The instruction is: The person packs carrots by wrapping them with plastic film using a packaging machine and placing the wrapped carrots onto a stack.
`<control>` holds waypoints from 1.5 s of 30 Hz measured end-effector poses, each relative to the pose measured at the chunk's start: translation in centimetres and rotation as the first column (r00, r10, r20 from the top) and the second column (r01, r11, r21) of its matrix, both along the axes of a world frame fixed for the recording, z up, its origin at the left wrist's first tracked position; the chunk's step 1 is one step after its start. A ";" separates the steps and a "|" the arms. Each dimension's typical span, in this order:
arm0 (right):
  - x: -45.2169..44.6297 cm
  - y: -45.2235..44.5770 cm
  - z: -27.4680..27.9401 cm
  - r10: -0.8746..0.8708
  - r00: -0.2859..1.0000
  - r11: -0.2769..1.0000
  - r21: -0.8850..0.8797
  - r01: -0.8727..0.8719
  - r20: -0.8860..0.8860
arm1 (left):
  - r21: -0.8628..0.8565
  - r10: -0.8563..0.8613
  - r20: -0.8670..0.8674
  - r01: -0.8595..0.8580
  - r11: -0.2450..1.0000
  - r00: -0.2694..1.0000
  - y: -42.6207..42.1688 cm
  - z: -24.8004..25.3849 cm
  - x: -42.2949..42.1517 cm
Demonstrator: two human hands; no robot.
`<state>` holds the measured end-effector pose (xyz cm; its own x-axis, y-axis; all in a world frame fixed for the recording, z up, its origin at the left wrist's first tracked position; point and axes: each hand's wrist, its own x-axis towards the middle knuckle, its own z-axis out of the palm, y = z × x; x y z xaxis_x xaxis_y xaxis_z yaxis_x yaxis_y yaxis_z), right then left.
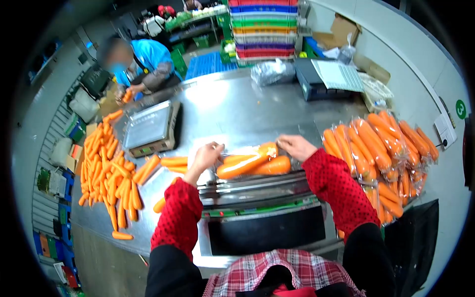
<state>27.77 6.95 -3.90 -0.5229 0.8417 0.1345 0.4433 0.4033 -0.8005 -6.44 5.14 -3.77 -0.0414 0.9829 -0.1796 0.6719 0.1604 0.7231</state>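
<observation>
Carrots (102,163) are lying loose in a heap at the tabletop's (220,111) left side, seemingly kept within easy reach. Just right of them, a scale (147,124) is standing near the heap. Next, the left hand's (206,155) fingers are pinching one end of a clear bag of carrots (238,168), which is lying near the front edge; the right hand's (298,147) fingers are gripping its other end, apparently keeping it steady. Farther right, filled bags (372,143) are piling up, probably to stay apart from the loose ones.
</observation>
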 end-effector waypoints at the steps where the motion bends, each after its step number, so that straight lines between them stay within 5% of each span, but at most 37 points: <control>1: 0.4 0.1 0.7 -0.004 0.994 0.999 0.036 0.000 0.111 | -0.021 -0.086 0.001 0.086 0.996 0.996 -1.0 1.0 0.2; 2: 0.7 -0.2 1.2 -0.014 0.975 0.998 0.063 0.000 0.223 | 0.034 -0.126 0.124 0.123 0.992 0.984 -1.0 -1.4 -0.9; 3: 0.7 -0.3 0.3 0.018 1.000 0.996 -0.092 -0.018 -0.003 | 0.033 -0.124 0.239 0.119 0.992 0.963 -2.4 -0.6 -0.6; 4: 1.0 -0.1 -0.4 0.025 1.000 0.996 -0.083 -0.025 -0.004 | 0.039 -0.120 0.340 0.114 0.993 0.933 -3.3 0.4 -0.2; 6: 0.2 -0.9 1.4 0.047 0.983 0.934 -0.341 -0.106 -0.178 | -0.027 -0.079 0.416 0.099 0.995 0.906 -4.6 1.5 -0.3; 7: 0.4 -2.3 3.8 -0.049 0.996 0.881 -0.473 0.006 -0.079 | -0.028 -0.075 0.415 0.095 0.995 0.907 -4.8 1.3 -0.6; 10: 1.2 -0.9 0.0 0.006 0.991 0.956 -0.290 -0.044 -0.130 | -0.102 -0.053 0.449 0.110 0.989 0.892 -5.7 1.2 -1.0; 11: 1.0 -1.3 -0.2 0.047 0.985 0.993 -0.096 -0.063 -0.164 | -0.068 -0.055 0.380 0.088 0.994 0.923 -6.4 2.1 -0.5; 12: 0.7 -2.3 1.3 0.051 0.985 0.993 -0.096 -0.068 -0.164 | -0.035 -0.055 0.309 0.069 0.997 0.949 -7.2 3.1 0.1; 14: 0.6 -6.5 7.2 -0.094 0.996 0.928 -0.364 0.086 -0.005 | 0.150 -0.089 0.187 0.061 0.987 0.978 -10.0 4.6 0.9; 16: 1.1 -9.8 8.7 -0.098 0.995 0.956 -0.281 0.088 -0.023 | 0.404 -0.191 0.214 0.091 0.910 0.958 -14.0 5.0 1.4; 18: 2.1 -13.4 5.8 0.002 0.983 0.999 -0.031 -0.008 -0.186 | 0.291 -0.122 0.186 0.064 0.955 0.975 -19.1 7.3 1.9; 19: 2.1 -15.9 7.2 -0.033 0.988 0.984 -0.176 0.005 -0.153 | 0.238 -0.075 0.325 -0.005 0.971 0.943 -21.1 6.3 2.0; 22: 2.5 -19.7 1.6 -0.063 0.995 0.957 -0.286 0.037 -0.082 | -0.177 0.073 0.182 -0.041 0.983 0.981 -24.4 3.1 2.3; 23: 2.1 -19.9 2.6 -0.112 0.994 0.704 -0.704 0.093 0.020 | -0.242 0.094 0.244 -0.033 0.970 0.965 -24.4 1.5 2.3; 24: 2.4 -20.2 0.6 -0.150 0.989 0.682 -0.724 0.102 -0.002 | -0.277 0.117 0.295 -0.032 0.960 0.948 -24.7 0.4 2.1; 26: 2.9 -21.0 -0.6 -0.336 0.942 0.679 -0.697 0.233 -0.013 | -0.006 0.285 0.241 -0.293 0.956 0.928 -25.7 -1.5 2.0; 28: 4.8 -21.9 -2.2 -0.599 0.798 0.620 -0.669 0.410 -0.066 | -0.075 0.540 0.456 -0.574 0.815 0.707 -26.0 -0.5 1.1; 30: 5.9 -23.2 -3.1 -0.634 0.740 0.639 -0.689 0.342 -0.222 | -0.068 0.549 0.371 -0.567 0.821 0.749 -27.4 -2.4 0.0; 32: 6.2 -24.6 -4.5 -0.538 0.824 0.677 -0.673 0.297 -0.178 | 0.061 0.329 0.473 -0.403 0.913 0.817 -28.9 -5.1 -0.7; 35: 4.1 -25.9 -5.7 -0.617 0.744 0.716 -0.576 0.395 -0.257 | 0.234 0.223 0.396 -0.333 0.913 0.891 -29.7 -6.3 0.1; 40: 0.2 -24.4 -6.2 -0.707 0.650 0.699 -0.139 0.701 -0.277 | 0.163 0.337 0.711 -0.611 0.775 0.617 -28.1 -6.1 3.2; 42: 2.2 -24.3 -6.6 -0.755 0.574 0.656 -0.375 0.655 -0.317 | 0.164 0.452 0.624 -0.673 0.721 0.637 -28.4 -4.3 3.9; 44: 4.6 -27.3 -3.8 -0.842 0.503 0.494 -0.651 0.576 -0.195 | -0.045 0.533 0.702 -0.718 0.695 0.472 -30.7 -2.5 3.8; 45: 5.4 -29.4 -2.8 -0.868 0.480 0.418 -0.707 0.570 -0.127 | 0.140 0.567 0.342 -0.638 0.757 0.749 -32.9 -3.9 2.3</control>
